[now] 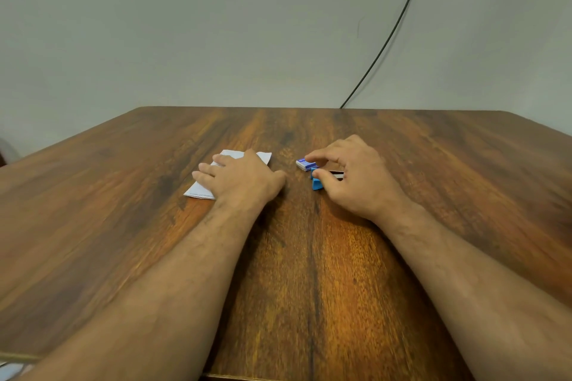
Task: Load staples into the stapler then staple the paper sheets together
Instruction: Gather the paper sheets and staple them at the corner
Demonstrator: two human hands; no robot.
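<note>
Resting flat on the paper, the left hand lies with straight fingers spread over the sheets, pressing them to the counter. The paper sits left of the counter's middle, well in from the left edge and nearer the far edge than the near one; one white corner shows past the fingertips toward the far edge, another toward the near left.

The right hand is just right of the middle, fingers curled. Its forefinger tip touches the staple box, a small blue and white pack lying flat on the wood. Its thumb rests against the blue end of the stapler, which lies under the palm; a dark strip of it shows between thumb and fingers. Whether the hand truly grips the stapler or only covers it cannot be told. Box and stapler lie just beside each other, the box on the far side.

Between the two hands runs a narrow strip of bare wood. Both forearms reach in from the near edge. Broad open wood lies to the left of the paper, to the right of the right hand out to the right edge, and beyond both hands up to the far edge. Behind that edge stands a plain wall with a black cable slanting down it to the counter's far edge.
</note>
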